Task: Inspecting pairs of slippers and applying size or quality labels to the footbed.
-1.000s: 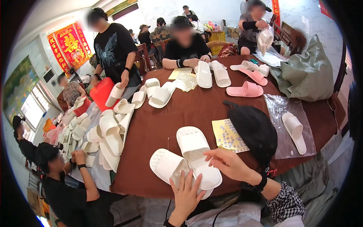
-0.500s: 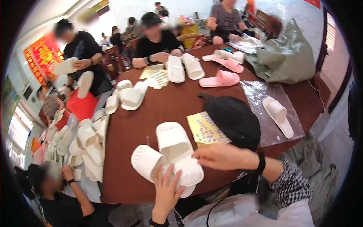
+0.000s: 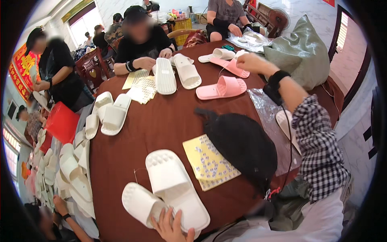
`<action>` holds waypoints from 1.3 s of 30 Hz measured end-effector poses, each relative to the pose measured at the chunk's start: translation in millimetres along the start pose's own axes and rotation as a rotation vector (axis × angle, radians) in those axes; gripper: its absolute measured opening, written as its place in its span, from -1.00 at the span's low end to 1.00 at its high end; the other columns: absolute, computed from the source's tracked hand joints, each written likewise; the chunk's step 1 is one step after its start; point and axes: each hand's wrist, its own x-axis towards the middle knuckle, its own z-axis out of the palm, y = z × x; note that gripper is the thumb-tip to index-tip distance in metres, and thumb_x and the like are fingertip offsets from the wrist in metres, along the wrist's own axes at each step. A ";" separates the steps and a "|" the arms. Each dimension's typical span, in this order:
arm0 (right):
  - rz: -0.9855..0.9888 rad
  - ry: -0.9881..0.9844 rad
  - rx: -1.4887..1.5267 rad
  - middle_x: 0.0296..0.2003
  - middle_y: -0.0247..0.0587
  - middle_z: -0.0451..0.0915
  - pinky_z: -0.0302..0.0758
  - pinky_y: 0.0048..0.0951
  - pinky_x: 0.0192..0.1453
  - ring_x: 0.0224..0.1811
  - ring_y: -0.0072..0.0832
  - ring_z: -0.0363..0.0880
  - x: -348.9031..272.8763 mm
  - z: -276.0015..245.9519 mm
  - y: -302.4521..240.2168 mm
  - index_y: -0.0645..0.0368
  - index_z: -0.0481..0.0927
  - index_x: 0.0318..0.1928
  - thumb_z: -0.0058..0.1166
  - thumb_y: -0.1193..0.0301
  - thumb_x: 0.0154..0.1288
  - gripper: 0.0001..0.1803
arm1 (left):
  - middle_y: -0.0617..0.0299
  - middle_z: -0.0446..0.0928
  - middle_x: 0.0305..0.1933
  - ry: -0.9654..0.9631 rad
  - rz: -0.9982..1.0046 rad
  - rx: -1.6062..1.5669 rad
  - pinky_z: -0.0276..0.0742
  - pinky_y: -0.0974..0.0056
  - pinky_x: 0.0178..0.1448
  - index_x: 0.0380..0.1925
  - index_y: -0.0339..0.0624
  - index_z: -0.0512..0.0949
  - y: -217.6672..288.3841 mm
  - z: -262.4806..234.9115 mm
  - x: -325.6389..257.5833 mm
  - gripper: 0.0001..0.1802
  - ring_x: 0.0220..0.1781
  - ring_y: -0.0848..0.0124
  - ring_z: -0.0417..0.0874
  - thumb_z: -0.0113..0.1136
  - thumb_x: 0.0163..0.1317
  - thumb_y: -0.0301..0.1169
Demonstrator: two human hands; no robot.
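Note:
Two white slippers [image 3: 171, 173] lie close together near the table's front edge, one partly over the other. Spread fingers of my left hand [image 3: 173, 226] rest on their heel ends, so that hand is open. My right hand [image 3: 256, 64] is stretched across the table, its fingers drawn together just over the far pink slipper [image 3: 231, 65]; whatever it pinches, if anything, is too small to make out. A nearer pink slipper [image 3: 223, 88] sits below it. Right of my left hand lies a yellow sticker sheet [image 3: 207, 161], partly under a black cloth bag [image 3: 242, 141].
More white slippers [image 3: 115, 115] stand at the table's left edge, beside a large slipper pile [image 3: 74, 173]. Across the table a person [image 3: 139, 48] sits near sticker sheets [image 3: 142, 86]. A grey-green sack [image 3: 300, 60] and clear plastic sheet [image 3: 262, 107] lie to the right.
My right hand has left the white slippers and reached far forward to the pink ones. My left hand stays on the white pair. The whole view has shifted.

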 end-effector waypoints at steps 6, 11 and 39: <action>0.359 0.155 0.474 0.22 0.19 0.58 0.47 -0.20 0.34 0.28 -0.07 0.58 39.7 111.1 60.9 0.11 0.50 0.37 0.16 0.22 0.23 -0.33 | -0.10 0.48 0.35 0.019 -0.045 -0.021 0.08 -0.29 0.53 0.22 -0.14 0.57 3.8 -1.6 1.8 -0.32 0.43 -0.11 0.43 -0.10 0.45 0.17; 0.492 0.473 0.942 0.15 0.14 0.61 0.52 -0.28 0.22 0.15 -0.16 0.64 68.4 187.7 96.4 0.14 0.40 0.44 0.22 0.30 0.21 -0.25 | -0.14 0.53 0.28 -0.002 -0.104 -0.017 0.18 -0.31 0.47 0.17 -0.13 0.61 8.4 -4.3 -0.2 -0.35 0.35 -0.11 0.49 -0.08 0.44 0.15; 0.099 0.017 0.778 -0.10 -0.19 0.65 0.53 -0.45 0.12 -0.05 -0.47 0.60 29.8 174.5 64.2 0.23 0.71 -0.10 0.30 0.38 0.31 -0.77 | -0.16 0.47 0.31 -0.022 -0.038 -0.026 0.17 -0.29 0.47 0.24 -0.19 0.54 5.3 -4.8 3.2 -0.34 0.38 -0.17 0.43 -0.09 0.42 0.10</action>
